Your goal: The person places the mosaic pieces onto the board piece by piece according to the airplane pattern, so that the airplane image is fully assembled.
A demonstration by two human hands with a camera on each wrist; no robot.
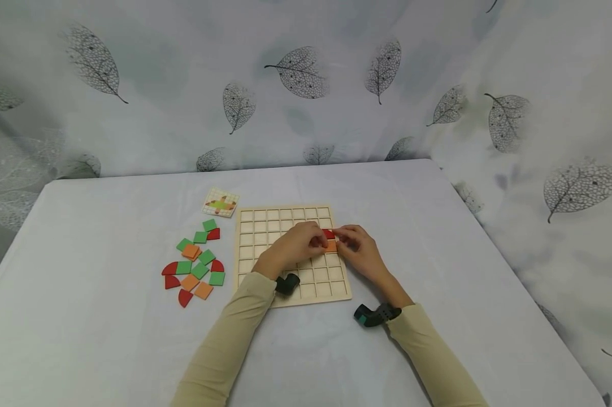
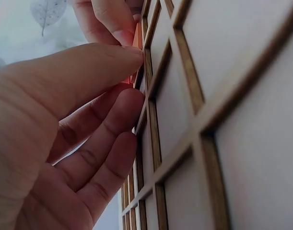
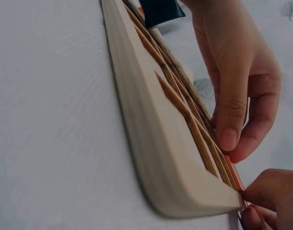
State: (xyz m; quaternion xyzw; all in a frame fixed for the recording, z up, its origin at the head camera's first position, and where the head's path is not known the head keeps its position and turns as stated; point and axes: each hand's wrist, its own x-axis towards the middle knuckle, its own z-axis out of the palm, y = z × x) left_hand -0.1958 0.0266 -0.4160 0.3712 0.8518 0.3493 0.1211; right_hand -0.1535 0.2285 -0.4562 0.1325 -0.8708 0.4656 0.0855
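Note:
My left hand point(image 1: 302, 243) reaches over the wooden grid board point(image 1: 313, 290), its bent thumb and fingertips pinching at an orange square tile point(image 1: 331, 246) near the board's right side. From the right edge, my right hand point(image 1: 359, 251) meets it, fingertips holding the side of a red tile point(image 1: 328, 233) just above the orange one. The red tile's full outline is hidden by fingers. The left wrist view shows the left thumb point(image 2: 108, 62) close against the grid's ridges. In the right wrist view, an orange edge point(image 3: 234, 172) shows between both hands' fingertips.
Left of the board lie loose green squares point(image 1: 200, 271), orange squares point(image 1: 203, 290) and red quarter-round tiles point(image 1: 185, 298). A pattern card point(image 1: 221, 202) lies by the board's upper left corner. White cloth point(image 1: 107, 339) covers the table; a leaf-print curtain point(image 1: 183, 85) hangs behind.

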